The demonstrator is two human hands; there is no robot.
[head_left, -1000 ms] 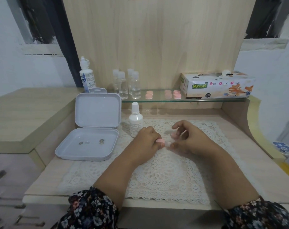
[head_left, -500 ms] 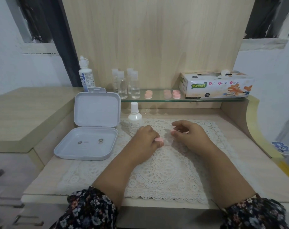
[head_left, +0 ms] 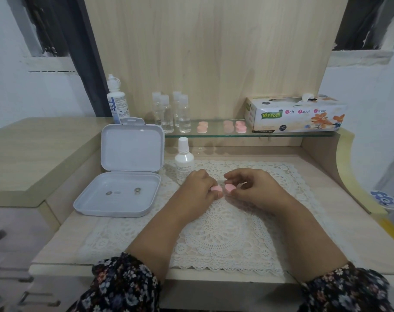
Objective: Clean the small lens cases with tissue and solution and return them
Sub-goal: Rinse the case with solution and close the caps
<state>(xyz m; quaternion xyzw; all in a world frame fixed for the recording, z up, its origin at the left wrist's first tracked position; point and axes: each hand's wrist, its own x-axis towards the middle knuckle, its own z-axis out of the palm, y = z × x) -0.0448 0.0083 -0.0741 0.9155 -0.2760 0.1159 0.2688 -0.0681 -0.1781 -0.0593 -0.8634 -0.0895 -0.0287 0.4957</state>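
Observation:
Over the lace mat my left hand pinches a small pink lens case piece. My right hand pinches a second pink piece right beside it, the two pieces a small gap apart. A small white solution bottle stands just left of my left hand. More pink lens cases sit on the glass shelf behind, next to the tissue box.
An open white hinged box lies at the left with small items in its base. On the shelf stand several clear vials and a tall white bottle. A raised wooden counter flanks the left, a curved wooden side panel the right.
The pink case has come apart into two pieces, one in each hand. My right hand's fingers have curled lower around its piece.

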